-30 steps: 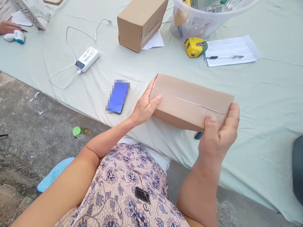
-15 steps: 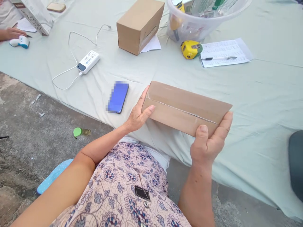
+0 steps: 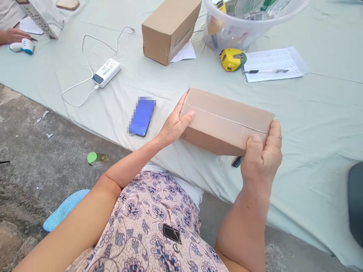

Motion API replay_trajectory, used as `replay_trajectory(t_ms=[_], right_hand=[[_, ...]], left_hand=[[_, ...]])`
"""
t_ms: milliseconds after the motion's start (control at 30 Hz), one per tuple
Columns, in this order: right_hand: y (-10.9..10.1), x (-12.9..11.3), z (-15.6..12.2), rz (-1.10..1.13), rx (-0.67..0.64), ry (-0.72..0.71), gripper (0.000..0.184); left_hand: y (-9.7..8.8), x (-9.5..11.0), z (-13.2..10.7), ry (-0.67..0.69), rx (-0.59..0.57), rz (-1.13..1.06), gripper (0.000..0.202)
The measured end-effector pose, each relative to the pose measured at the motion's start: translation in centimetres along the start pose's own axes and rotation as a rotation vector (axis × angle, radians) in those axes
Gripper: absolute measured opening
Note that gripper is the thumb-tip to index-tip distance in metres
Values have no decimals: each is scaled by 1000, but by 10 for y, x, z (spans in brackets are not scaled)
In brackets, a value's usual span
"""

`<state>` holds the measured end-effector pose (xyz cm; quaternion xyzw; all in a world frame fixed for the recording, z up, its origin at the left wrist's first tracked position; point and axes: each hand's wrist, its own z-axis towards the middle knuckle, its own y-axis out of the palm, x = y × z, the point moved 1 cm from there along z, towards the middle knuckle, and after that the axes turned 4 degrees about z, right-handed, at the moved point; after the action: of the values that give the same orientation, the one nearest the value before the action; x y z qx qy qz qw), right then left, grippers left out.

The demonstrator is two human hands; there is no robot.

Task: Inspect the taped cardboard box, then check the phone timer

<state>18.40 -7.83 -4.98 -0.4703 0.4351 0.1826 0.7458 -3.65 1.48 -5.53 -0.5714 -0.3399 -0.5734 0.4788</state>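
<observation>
Two bare hands hold a cardboard box (image 3: 225, 121) in the air above the lap, with both forearms reaching forward from the body. Compared with the earlier moment, the box is turned more, so its lower side shows under the taped seam (image 3: 227, 118). The left hand (image 3: 174, 126) is half open at one end, and its thumb lies on the top face. The right hand (image 3: 261, 156) is also half open and grips the other end. A phone (image 3: 141, 116) lies on the cloth (image 3: 320, 124) near the left hand.
</observation>
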Motion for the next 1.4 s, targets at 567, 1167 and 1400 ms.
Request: replay_trajectory(t_ms=[567,1167,1400], right_hand=[[-3,-10,2,2,-24,70,72],[0,-11,1,5,-20,72,73],[0,-13,-1,3,-14,54,74]], left_hand=[[-13,-27,33,52,-137,-51,81],[-10,-30,38,118,-53,8,69],[-10,-30,36,131,-52,17,68]])
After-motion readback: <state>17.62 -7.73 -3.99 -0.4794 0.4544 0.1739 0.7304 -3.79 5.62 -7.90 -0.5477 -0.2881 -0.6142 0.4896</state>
